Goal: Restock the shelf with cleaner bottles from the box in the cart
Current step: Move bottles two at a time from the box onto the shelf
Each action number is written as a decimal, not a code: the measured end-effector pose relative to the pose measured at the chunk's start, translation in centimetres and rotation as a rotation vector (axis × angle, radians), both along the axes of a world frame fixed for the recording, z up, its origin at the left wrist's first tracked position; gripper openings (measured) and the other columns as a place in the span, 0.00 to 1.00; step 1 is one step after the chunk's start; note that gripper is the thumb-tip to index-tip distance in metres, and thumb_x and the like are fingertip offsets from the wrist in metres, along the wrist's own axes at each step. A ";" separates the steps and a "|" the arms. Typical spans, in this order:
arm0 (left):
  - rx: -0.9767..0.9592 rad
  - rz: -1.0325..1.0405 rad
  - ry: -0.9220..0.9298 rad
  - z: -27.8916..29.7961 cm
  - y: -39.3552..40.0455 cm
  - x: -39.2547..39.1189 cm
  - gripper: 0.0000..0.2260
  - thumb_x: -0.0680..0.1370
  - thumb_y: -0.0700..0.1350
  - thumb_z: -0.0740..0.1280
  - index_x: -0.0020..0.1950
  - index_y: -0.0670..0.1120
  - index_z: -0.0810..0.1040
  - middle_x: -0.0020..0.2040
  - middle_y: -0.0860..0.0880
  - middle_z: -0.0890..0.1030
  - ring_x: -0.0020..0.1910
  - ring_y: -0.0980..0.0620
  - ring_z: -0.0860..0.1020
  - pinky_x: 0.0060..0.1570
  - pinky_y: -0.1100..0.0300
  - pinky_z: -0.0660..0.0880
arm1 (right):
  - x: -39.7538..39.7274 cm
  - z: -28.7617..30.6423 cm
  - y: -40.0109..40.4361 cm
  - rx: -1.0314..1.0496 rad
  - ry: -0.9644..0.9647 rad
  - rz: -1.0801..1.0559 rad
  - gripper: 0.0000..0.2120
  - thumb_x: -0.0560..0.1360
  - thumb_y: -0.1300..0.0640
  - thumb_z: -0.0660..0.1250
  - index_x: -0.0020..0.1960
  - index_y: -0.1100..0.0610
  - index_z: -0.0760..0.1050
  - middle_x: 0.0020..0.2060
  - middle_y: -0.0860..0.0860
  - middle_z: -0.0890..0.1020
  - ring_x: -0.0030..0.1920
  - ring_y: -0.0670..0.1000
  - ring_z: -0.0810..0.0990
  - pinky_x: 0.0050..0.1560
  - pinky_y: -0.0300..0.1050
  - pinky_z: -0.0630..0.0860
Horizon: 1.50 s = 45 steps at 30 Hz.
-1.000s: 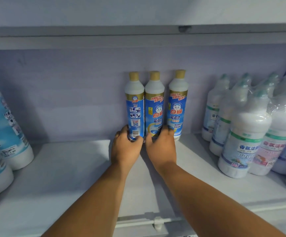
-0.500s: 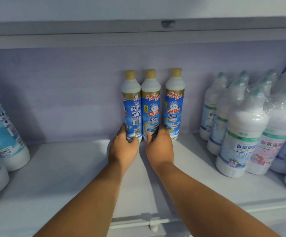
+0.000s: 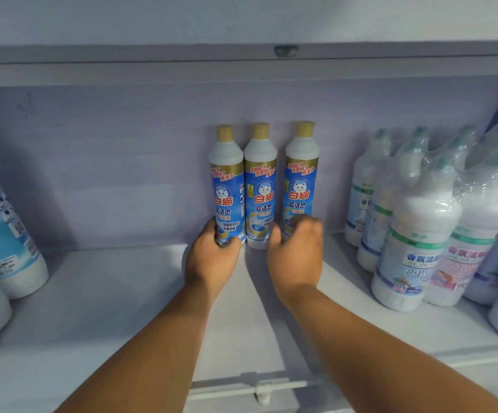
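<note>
While three slim cleaner bottles are standing in a row against the back wall [image 3: 107, 162] of the white shelf [image 3: 122, 308], both hands are reaching to their bases. Each bottle is a tall smooth plastic cylinder with a rounded white shoulder, a tan cap and a glossy blue label bearing a cat face. The left hand [image 3: 212, 260] is gripping the left bottle [image 3: 226, 186] low down, thumb on the front and fingers curling round its far side. The right hand [image 3: 297, 257] is blurred; its loosely bent fingers are lying over the foot of the right bottle [image 3: 301, 180], and I cannot tell whether they are clamping it. The middle bottle [image 3: 260, 186] is touching the left one, while a narrow gap is separating it from the right one. The bases of the outer two are hiding behind the hands. All three are standing upright, long axes vertical, caps up, labels facing out. Shrink-wrapped white bottles [image 3: 417, 234] with green caps are crowding the right, partly cut off by the frame. Larger blue-labelled bottles [image 3: 6, 234] are sitting cropped at the left.
</note>
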<state>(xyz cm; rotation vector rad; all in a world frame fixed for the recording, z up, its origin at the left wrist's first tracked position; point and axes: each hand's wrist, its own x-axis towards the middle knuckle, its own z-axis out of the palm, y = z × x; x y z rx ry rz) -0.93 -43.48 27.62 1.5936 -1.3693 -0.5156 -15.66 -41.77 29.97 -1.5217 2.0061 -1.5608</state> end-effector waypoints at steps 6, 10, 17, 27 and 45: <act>-0.016 -0.036 0.009 0.0 0.3 0.2 0.19 0.72 0.59 0.69 0.62 0.65 0.71 0.57 0.63 0.82 0.55 0.57 0.82 0.56 0.48 0.81 | -4.8 -0.5 -2.7 0.110 -0.134 0.147 0.27 0.71 0.47 0.76 0.65 0.50 0.69 0.61 0.53 0.77 0.57 0.53 0.80 0.58 0.53 0.79; -0.036 -0.027 -0.004 -0.3 -0.1 0.1 0.20 0.71 0.63 0.66 0.62 0.65 0.69 0.58 0.63 0.82 0.57 0.56 0.82 0.57 0.48 0.81 | -5.1 -0.8 -3.3 0.085 -0.142 0.288 0.20 0.74 0.52 0.75 0.63 0.51 0.73 0.55 0.47 0.80 0.53 0.47 0.80 0.56 0.45 0.79; -0.056 0.026 0.014 -0.1 -0.1 -0.1 0.19 0.72 0.60 0.69 0.62 0.62 0.72 0.56 0.60 0.83 0.55 0.53 0.82 0.56 0.47 0.81 | -4.6 -1.4 -3.7 0.051 -0.133 0.404 0.16 0.77 0.55 0.72 0.63 0.50 0.74 0.56 0.44 0.82 0.50 0.40 0.79 0.51 0.31 0.75; -0.007 0.024 -0.023 0.0 -0.3 -0.3 0.16 0.77 0.56 0.70 0.64 0.60 0.71 0.59 0.59 0.82 0.58 0.51 0.81 0.58 0.46 0.80 | -4.5 -2.0 -4.3 0.038 -0.143 0.411 0.18 0.78 0.56 0.71 0.66 0.50 0.72 0.59 0.44 0.81 0.54 0.42 0.78 0.54 0.37 0.74; -0.012 0.084 -0.011 0.7 0.1 -0.9 0.17 0.76 0.52 0.73 0.64 0.54 0.76 0.56 0.56 0.83 0.50 0.55 0.80 0.49 0.61 0.73 | -4.7 -2.5 -4.7 0.060 -0.112 0.390 0.19 0.78 0.55 0.69 0.67 0.49 0.70 0.61 0.48 0.78 0.61 0.48 0.78 0.62 0.48 0.77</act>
